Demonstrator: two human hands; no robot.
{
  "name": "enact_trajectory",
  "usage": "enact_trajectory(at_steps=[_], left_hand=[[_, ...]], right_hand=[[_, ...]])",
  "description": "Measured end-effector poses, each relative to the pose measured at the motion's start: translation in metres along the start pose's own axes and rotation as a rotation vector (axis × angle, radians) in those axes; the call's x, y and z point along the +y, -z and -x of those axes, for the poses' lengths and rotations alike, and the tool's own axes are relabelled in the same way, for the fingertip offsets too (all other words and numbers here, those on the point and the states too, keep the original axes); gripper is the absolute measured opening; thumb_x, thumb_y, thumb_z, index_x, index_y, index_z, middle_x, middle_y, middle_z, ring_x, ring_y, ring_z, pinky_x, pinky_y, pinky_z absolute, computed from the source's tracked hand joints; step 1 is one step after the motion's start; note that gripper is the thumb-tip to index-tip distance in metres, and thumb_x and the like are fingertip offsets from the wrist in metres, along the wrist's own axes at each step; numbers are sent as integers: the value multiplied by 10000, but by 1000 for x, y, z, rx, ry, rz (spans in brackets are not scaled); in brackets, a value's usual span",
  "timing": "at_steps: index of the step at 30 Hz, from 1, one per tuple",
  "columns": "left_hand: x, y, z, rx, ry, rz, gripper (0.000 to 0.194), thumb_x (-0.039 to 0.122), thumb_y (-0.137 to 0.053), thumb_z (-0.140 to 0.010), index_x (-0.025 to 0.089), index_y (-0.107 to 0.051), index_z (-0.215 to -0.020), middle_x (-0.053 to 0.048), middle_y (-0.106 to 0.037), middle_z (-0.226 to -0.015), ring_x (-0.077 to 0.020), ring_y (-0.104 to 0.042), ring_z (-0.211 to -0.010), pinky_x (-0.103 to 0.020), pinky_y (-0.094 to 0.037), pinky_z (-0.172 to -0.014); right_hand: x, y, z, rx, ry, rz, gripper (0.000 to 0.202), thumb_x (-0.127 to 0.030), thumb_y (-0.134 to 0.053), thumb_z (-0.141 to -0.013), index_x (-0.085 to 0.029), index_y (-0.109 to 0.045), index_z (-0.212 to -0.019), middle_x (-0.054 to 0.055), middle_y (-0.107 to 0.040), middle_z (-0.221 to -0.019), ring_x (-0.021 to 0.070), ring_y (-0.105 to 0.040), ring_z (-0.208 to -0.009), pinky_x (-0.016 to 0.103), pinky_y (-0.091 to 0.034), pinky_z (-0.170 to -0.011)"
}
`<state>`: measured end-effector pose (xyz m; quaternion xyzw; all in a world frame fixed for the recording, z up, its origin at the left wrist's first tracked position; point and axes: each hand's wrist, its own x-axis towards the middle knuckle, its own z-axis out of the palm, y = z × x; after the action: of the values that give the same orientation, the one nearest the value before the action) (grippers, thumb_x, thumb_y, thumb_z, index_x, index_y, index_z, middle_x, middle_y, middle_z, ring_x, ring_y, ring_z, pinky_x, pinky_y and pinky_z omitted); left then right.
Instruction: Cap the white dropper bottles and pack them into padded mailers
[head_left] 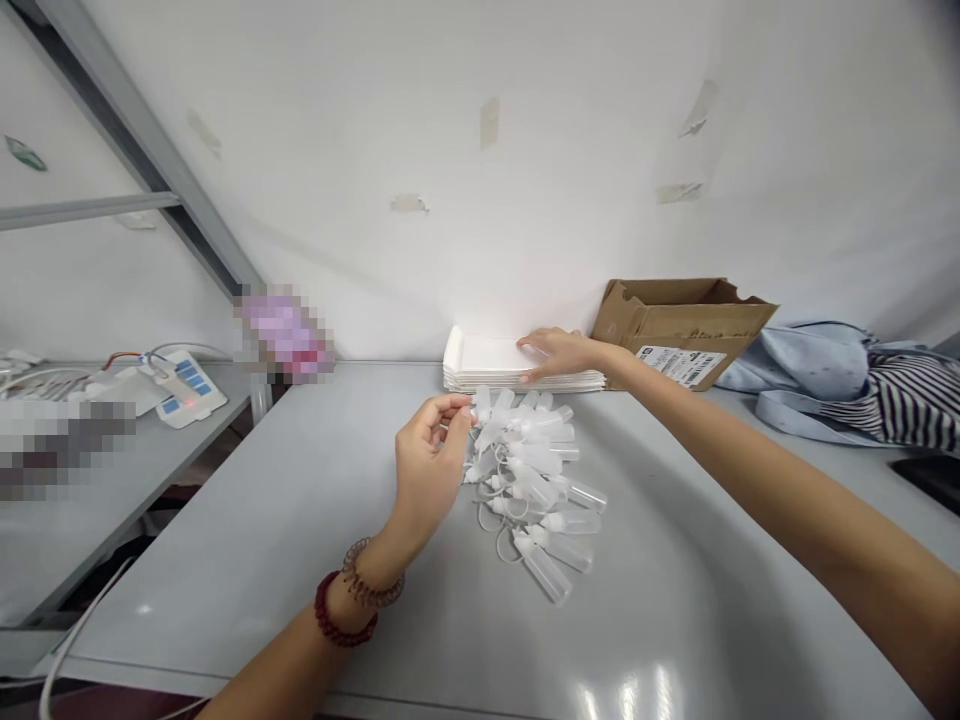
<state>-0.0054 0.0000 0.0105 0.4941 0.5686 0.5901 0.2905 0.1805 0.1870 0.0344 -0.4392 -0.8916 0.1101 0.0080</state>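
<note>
A loose pile of small clear plastic bottles with white caps and thin looped tethers lies on the grey table. At the pile's upper left edge is my left hand, its thumb and fingers drawn together; whatever is between the fingertips, if anything, I cannot make out. Behind the bottles, against the wall, sits a stack of white envelopes. My right hand rests over the right part of this stack with its fingers stretched out.
An open cardboard box with a label stands right of the envelopes. Beyond it lie a light blue cloth bag and a striped cloth. On the left, a second table holds a white power strip and cables.
</note>
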Motion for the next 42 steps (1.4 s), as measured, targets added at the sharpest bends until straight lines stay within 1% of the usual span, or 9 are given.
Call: enact_trajectory(at_steps=[7,13,16,19,24,27,31,35,42], left_hand=[[-3,0,0,-30,21,-4,178,276,-546,-835,151,-634,-926,-20,-641,-760,-130,-596,-735,-213,-458,-637],[-4,3,-5,-17,36,34,229,330,-556,-833,140,-633,-937,-26,-636,-758,-119,-562,-670,-210,-445,-593],[-4,9,-13,-7,183,182,448,524,-473,-854,111,-619,-944,-62,-641,-761,-132,-548,-616,-221,-425,-504],[-1,15,-20,-99,336,324,630,663,-372,-834,96,-626,-939,-104,-664,-792,-172,-587,-622,-243,-424,-456],[10,14,-13,-289,270,303,343,461,-641,-774,121,-678,-780,-31,-639,-603,-143,-562,-517,-249,-450,-491],[15,11,-3,-499,338,373,255,376,-650,-783,136,-704,-853,-57,-694,-700,-175,-629,-591,-301,-514,-594],[15,3,11,-676,314,394,173,281,-694,-745,164,-719,-870,-65,-723,-834,-191,-671,-752,-323,-521,-768],[19,-8,28,-790,279,348,174,281,-691,-738,175,-712,-874,-59,-714,-837,-218,-660,-810,-335,-512,-773],[39,-28,43,-719,240,78,256,351,-644,-750,177,-565,-580,12,-544,-541,-123,-502,-487,-227,-386,-442]], right_hand=[[6,6,-1,38,42,105,615,-581,-513,-840,-169,-492,-1296,138,-587,-1235,281,-563,-1094,435,-424,-909],[-14,-3,10,196,109,307,264,-247,-446,-951,-108,-585,-1126,116,-657,-1030,233,-614,-981,473,-427,-905],[-32,-7,36,346,152,379,388,-23,-278,-920,1,-509,-1231,258,-606,-1146,311,-548,-1131,498,-381,-936],[-46,-16,75,459,199,421,432,-20,-242,-924,3,-428,-1314,263,-443,-1370,333,-368,-1316,517,-342,-1002],[-49,-45,139,729,273,494,546,-13,-313,-907,-122,-253,-1439,205,-453,-1387,310,-350,-1334,534,-362,-1007],[-46,-58,164,826,186,474,679,-11,-365,-862,-177,-135,-1480,195,-419,-1416,309,-324,-1348,550,-339,-1007],[-51,-57,180,737,191,372,788,-228,-513,-807,-155,-111,-1481,233,-223,-1501,395,-205,-1375,627,-267,-994],[-57,-52,184,601,325,350,862,-426,-553,-765,-169,-124,-1467,240,-133,-1520,427,-132,-1382,665,-168,-1000],[-45,-50,187,646,377,262,867,-317,-530,-735,-135,-90,-1459,239,-459,-1272,389,-434,-1208,655,-176,-985]])
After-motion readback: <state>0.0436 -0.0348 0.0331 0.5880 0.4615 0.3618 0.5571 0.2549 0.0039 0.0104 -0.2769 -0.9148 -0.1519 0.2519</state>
